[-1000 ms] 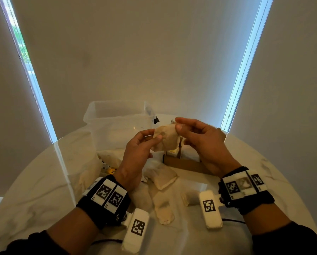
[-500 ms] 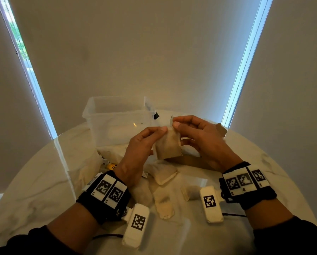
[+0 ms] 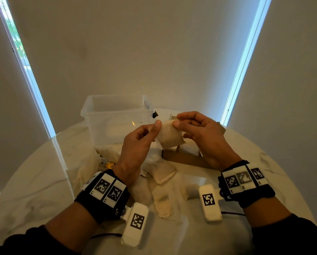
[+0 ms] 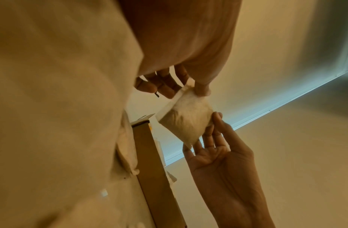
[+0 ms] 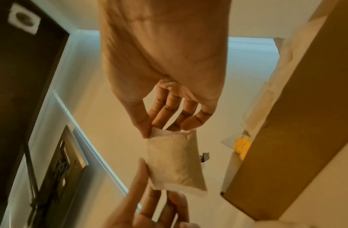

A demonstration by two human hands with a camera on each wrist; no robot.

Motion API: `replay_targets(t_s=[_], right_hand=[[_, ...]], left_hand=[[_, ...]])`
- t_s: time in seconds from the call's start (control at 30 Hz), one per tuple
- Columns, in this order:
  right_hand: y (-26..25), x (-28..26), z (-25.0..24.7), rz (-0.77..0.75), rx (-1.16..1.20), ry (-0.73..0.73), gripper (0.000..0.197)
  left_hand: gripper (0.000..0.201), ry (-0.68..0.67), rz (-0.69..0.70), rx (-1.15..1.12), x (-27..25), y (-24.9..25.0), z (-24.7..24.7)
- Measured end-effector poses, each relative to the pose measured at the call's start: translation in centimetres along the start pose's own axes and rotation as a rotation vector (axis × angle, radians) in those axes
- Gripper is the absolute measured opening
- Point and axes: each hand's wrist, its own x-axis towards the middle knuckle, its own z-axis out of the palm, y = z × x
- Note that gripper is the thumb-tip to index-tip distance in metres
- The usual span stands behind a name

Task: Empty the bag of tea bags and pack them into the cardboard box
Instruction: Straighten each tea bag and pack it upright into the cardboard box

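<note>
Above the cardboard box [image 3: 186,159], a tea bag [image 3: 170,135] between both hands.

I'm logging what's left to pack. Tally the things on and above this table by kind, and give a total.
Held tea bag: 1
Loose tea bags: 3 plainly seen, more may be hidden
Cardboard box: 1
Clear plastic tub: 1
Total: 6
</note>
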Motion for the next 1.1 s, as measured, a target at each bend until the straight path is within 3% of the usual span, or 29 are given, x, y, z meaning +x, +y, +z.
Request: replay_targets(t_s=[0.17, 0.33, 0.5, 0.7, 0.87, 1.1], right_hand=[[0.1, 0.0, -0.2, -0.040, -0.062, 0.042, 0.026], [0.5, -0.5, 0.5, 0.025, -0.412, -0.318, 0.043], [-0.6, -0.1, -1.2, -0.029, -0.547, -0.146, 0.008], [-2.9, 1.3, -5.2, 0.113, -0.560, 0.026, 0.014], [-2.4, 2.0, -6.0, 0.236, -0.851, -0.187, 0.010], [-0.3, 2.6, -5.7, 0.371, -0.806, -0.309, 0.017]], left_hand=[[0.028, 0.041, 0.042, 0.033, 0.1, -0.1, -0.2], [0.031, -0.031, 0.001, 0.028, -0.2, -0.1, -0.1], [0.032, -0.062, -0.037, 0.049, -0.3, 0.1, 0.1], [0.016, -0.087, -0.103, 0.139, -0.3, 0.1, 0.0], [0.017, -0.137, -0.159, 0.179, -0.4, 0.0, 0.1], [0.018, -0.153, -0.184, 0.193, -0.4, 0.2, 0.2]])
